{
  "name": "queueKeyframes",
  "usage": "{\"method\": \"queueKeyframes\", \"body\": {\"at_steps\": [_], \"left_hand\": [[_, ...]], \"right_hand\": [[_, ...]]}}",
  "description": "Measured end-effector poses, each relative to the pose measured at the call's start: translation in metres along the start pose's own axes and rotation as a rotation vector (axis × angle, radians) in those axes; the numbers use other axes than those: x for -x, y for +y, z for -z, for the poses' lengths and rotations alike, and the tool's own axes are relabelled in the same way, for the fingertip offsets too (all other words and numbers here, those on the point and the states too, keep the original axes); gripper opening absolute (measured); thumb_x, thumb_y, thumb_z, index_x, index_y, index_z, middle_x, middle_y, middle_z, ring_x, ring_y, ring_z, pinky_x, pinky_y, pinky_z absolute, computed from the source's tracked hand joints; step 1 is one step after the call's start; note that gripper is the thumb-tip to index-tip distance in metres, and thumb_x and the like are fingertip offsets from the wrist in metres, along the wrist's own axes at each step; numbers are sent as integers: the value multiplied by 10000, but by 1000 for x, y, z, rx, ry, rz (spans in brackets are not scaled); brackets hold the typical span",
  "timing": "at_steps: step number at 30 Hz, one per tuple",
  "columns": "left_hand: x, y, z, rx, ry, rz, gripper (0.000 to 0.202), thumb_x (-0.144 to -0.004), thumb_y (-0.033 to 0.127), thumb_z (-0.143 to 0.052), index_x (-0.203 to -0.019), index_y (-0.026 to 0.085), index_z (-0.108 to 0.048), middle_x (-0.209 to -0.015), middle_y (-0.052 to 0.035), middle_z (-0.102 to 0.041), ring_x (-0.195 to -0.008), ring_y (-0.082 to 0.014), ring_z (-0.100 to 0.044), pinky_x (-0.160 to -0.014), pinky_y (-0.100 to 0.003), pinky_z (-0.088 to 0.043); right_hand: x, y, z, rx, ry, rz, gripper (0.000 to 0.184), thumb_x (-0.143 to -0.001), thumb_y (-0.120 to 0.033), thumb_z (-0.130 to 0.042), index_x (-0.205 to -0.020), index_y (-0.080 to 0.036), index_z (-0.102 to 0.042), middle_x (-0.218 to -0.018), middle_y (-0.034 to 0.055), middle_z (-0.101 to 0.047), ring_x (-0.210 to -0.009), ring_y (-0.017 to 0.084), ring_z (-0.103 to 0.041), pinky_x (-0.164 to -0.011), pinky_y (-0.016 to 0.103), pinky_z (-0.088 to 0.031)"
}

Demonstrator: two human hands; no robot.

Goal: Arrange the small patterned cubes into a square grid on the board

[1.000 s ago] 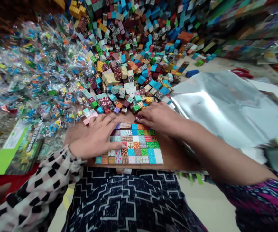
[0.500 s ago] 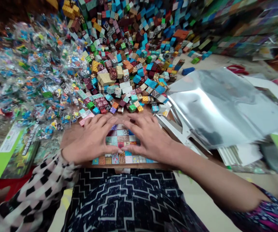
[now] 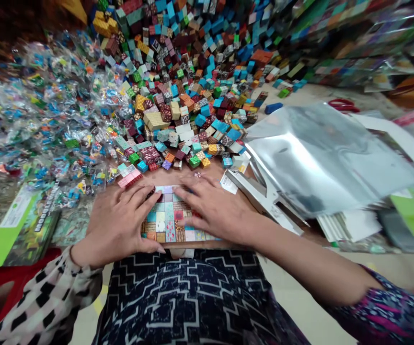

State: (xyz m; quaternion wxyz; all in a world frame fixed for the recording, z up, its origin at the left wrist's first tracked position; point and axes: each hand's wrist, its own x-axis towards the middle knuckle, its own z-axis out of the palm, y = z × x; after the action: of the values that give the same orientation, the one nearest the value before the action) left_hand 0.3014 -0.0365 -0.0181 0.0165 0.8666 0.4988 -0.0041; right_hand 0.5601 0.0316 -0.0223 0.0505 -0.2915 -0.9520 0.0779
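A flat grid of small coloured printed cubes (image 3: pixel 167 221) lies on a brown board (image 3: pixel 164 175) just in front of my lap. My left hand (image 3: pixel 119 225) rests on the grid's left side, fingers spread and flat, thumb along the near edge. My right hand (image 3: pixel 217 211) lies flat over the grid's right part, fingers stretched toward the left. Neither hand holds anything. Much of the grid is hidden under my hands.
A big heap of loose coloured cubes (image 3: pixel 192 86) rises behind the board. Small clear bags of pieces (image 3: pixel 49 115) pile at the left. Silver foil bags (image 3: pixel 322 153) lie at the right, a green printed box (image 3: pixel 20 225) at the left, red scissors (image 3: pixel 343 104) far right.
My right hand came from the grid's far right corner onto its middle. Both hands slid toward me and to the left, pressing the cubes together; the left hand now sits at the left edge.
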Motion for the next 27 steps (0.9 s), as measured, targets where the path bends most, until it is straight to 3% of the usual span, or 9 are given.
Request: {"method": "queueKeyframes", "body": {"at_steps": [2,4,7,12,16,21,27], "left_hand": [[3,-10,3,71,92,55,905,-794,827,-447,-1501,271,-347,-1505,-150,-460,-1341,-363,-458,-1065,-554,-346],[5,-23,5,126,189,165,657,-915,668,-434,-1457,298,-402,-1430,-128,-521,-1274,-325,-523,-1012,-502,-417],[4,-41,5,69,250,303,458,-975,478,-416,-1354,243,-517,-1259,-158,-593,-1128,-313,-592,-913,-470,-481],[-12,-48,-1,-166,157,398,382,-963,343,-401,-1217,164,-623,-1074,-161,-641,-986,-328,-588,-818,-475,-475],[-23,-43,2,-230,122,431,351,-959,363,-412,-1083,162,-671,-994,-148,-625,-959,-337,-565,-796,-462,-445],[-25,-42,4,-244,136,455,301,-941,387,-452,-905,170,-658,-942,-146,-603,-943,-341,-560,-775,-452,-421],[-15,-42,-3,-328,132,429,281,-961,365,-411,-944,184,-626,-884,-117,-631,-866,-307,-572,-726,-423,-413]], "right_hand": [[0,15,4,-16,59,-96,475,-1011,-391,-423,-1370,-115,-563,-1423,189,-534,-1273,319,-515,-1066,491,-400],[-3,32,9,-31,69,-186,411,-1008,-239,-358,-1293,-101,-620,-1313,184,-609,-1162,292,-572,-981,447,-451],[-9,50,12,-59,16,-198,395,-973,-184,-361,-1214,-116,-667,-1181,176,-648,-1023,260,-601,-864,388,-470],[-23,55,6,-38,-27,-184,335,-932,-177,-393,-1017,-147,-715,-1002,138,-645,-910,236,-585,-736,342,-430],[-30,52,3,-111,-75,-248,319,-870,-103,-398,-951,-163,-701,-941,101,-659,-837,197,-590,-698,312,-410],[-39,43,11,-79,-118,-268,343,-822,-56,-424,-1004,-160,-695,-954,96,-681,-838,188,-603,-697,304,-401],[-49,34,12,-29,-142,-250,335,-855,-75,-404,-1011,-150,-691,-943,114,-674,-817,201,-598,-678,323,-386]]}}
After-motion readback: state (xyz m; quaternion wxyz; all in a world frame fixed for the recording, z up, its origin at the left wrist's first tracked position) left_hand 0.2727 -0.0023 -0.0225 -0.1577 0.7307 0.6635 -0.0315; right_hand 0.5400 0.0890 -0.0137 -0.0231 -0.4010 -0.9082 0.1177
